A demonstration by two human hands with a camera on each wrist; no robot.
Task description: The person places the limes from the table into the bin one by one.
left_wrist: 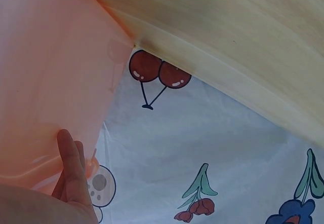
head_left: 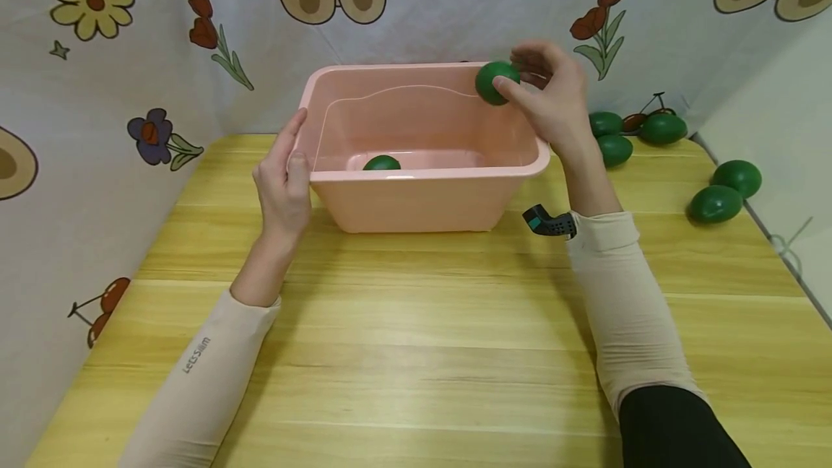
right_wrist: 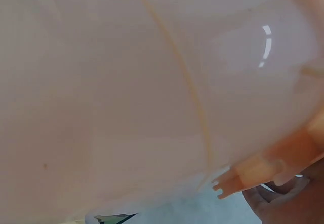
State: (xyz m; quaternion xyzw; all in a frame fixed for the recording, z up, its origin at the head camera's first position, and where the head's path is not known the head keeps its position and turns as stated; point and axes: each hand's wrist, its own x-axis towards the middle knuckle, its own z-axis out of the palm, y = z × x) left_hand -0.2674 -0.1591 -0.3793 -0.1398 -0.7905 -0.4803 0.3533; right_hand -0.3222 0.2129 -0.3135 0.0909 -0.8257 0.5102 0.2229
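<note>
A pink plastic basin (head_left: 416, 204) stands at the back of the wooden table, with a green egg-shaped ball (head_left: 382, 162) inside it, partly hidden by the front rim. The left hand (head_left: 284, 183) rests against the basin's left side, its fingers extended along the outer wall near the rim, as the left wrist view also shows. Over the basin's right rear corner, the right hand (head_left: 549, 92) holds another green egg-shaped ball (head_left: 497, 83) between thumb and fingers. In the right wrist view the basin's wall fills most of the picture, and part of the right hand (right_wrist: 288, 198) shows beyond its rim.
Several more green egg-shaped balls (head_left: 662, 128) lie on the table right of the basin, two (head_left: 716, 204) of them near the right edge. A printed cloth (head_left: 416, 35) hangs close behind the basin. Bare tabletop (head_left: 422, 345) stretches between the forearms.
</note>
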